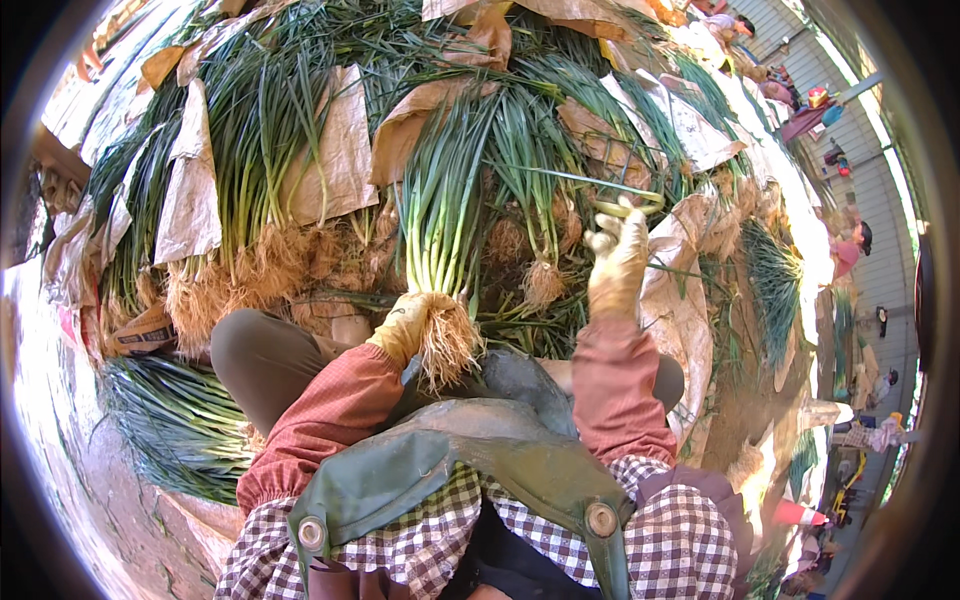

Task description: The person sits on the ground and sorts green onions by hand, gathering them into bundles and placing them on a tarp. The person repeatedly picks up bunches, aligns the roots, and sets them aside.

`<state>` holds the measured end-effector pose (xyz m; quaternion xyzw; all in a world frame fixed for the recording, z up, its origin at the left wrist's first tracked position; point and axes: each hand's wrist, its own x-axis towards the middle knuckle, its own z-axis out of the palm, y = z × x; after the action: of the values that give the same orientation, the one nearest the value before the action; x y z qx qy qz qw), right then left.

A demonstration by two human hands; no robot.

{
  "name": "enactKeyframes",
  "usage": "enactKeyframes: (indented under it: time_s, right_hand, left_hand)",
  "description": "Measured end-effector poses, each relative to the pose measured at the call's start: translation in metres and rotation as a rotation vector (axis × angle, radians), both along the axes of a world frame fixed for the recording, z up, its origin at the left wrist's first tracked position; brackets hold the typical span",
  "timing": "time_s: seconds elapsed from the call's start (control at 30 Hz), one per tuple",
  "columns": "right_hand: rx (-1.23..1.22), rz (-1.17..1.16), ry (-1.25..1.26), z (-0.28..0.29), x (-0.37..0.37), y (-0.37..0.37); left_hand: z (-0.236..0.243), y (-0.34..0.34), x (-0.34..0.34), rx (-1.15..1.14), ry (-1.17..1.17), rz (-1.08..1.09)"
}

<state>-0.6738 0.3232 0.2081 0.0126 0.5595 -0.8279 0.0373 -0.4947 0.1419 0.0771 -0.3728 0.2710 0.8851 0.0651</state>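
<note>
My left hand (402, 326), in a yellowish glove, is closed around the root end of a bunch of scallions (440, 220). Their pale roots (450, 345) hang toward my lap, and the long green leaves point away from me. My right hand (618, 262), gloved too, is raised to the right of the bunch, its fingers partly curled. At its fingertips is a bent, yellowish-green scallion leaf (645, 203), seemingly pinched there; slight blur hides the exact grip. Between my hands lies a smaller clump of scallions (540, 215) with matted roots.
Heaped scallions (265, 150) with brown roots spread ahead and left, partly under tan sacking (340, 150). Another pile (180, 425) lies beside my left knee. A pale sack (680, 290) sits at the right. Other people (850, 245) and an orange cone (800, 513) are farther right.
</note>
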Motion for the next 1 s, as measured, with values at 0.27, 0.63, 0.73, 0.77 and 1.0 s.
enactKeyframes:
  time_s: [0.27,0.63,0.73,0.77,1.0]
  right_hand:
    - [0.331,0.758,-0.504,-0.135,0.067,-0.045]
    - [0.644,0.897,-0.442,-0.140,0.049,-0.065]
    - [0.591,0.732,-0.454,-0.159,0.020,-0.071]
    - [0.749,0.747,-0.384,-0.166,0.010,-0.071]
    - [0.920,0.705,0.483,-0.093,0.060,-0.069]
  left_hand:
    - [-0.004,0.006,-0.001,-0.060,0.124,-0.103]
    - [0.005,0.001,0.001,-0.053,-0.012,-0.174]
    - [-0.014,0.006,-0.002,-0.145,0.104,-0.214]
    - [-0.013,0.009,-0.005,-0.049,0.076,-0.173]
    - [-0.007,0.003,-0.007,-0.067,-0.019,-0.070]
